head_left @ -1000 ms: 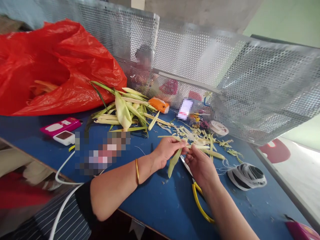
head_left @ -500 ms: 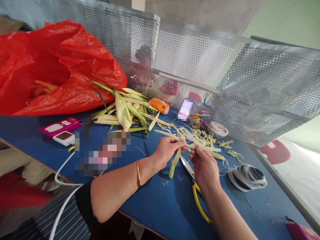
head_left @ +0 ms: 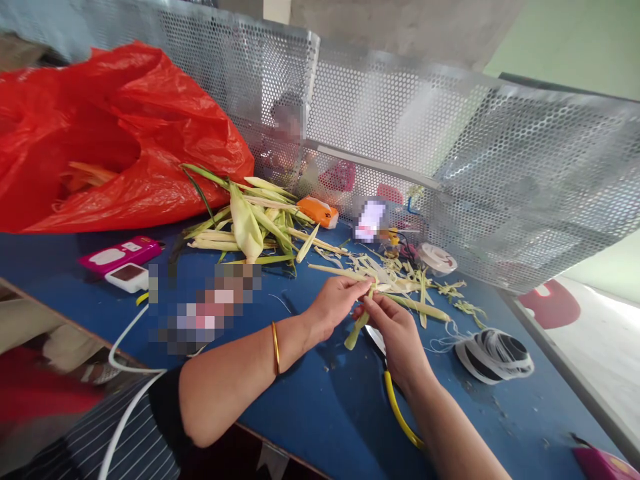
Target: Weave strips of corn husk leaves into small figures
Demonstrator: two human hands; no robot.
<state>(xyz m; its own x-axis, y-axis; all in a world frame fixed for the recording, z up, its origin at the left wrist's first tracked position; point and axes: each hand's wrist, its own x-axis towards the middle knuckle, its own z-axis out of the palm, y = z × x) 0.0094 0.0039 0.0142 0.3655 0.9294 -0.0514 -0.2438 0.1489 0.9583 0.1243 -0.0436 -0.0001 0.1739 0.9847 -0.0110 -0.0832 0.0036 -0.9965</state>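
Note:
Pale green corn husk strips (head_left: pixel 356 333) are pinched between my two hands, with one end hanging below the fingers. My left hand (head_left: pixel 336 303) grips them from the left, thumb and fingertips pressed together. Close against it, my right hand (head_left: pixel 400 337) pinches the same strips at the fold. Under my right hand lie scissors (head_left: pixel 393 400) with yellow handles, their blades partly hidden. Behind my fingers are husk shreds (head_left: pixel 395 273) and a longer husk piece (head_left: pixel 425 308). A spool of white string (head_left: pixel 495 357) lies to the right, with loose thread trailing from it.
A husk pile (head_left: pixel 247 227) sits beside a big red plastic bag (head_left: pixel 190 133). An orange packet (head_left: pixel 319 212), a lit phone (head_left: pixel 370 220) and a tape roll (head_left: pixel 437 258) stand near the perforated metal screen (head_left: pixel 370 120). At left are a magenta box (head_left: pixel 121 253) and a white cable (head_left: pixel 123 333).
My right hand has moved left and closer to my left hand. The strip that stuck out rightward is now folded in, and the hanging end has shifted slightly right.

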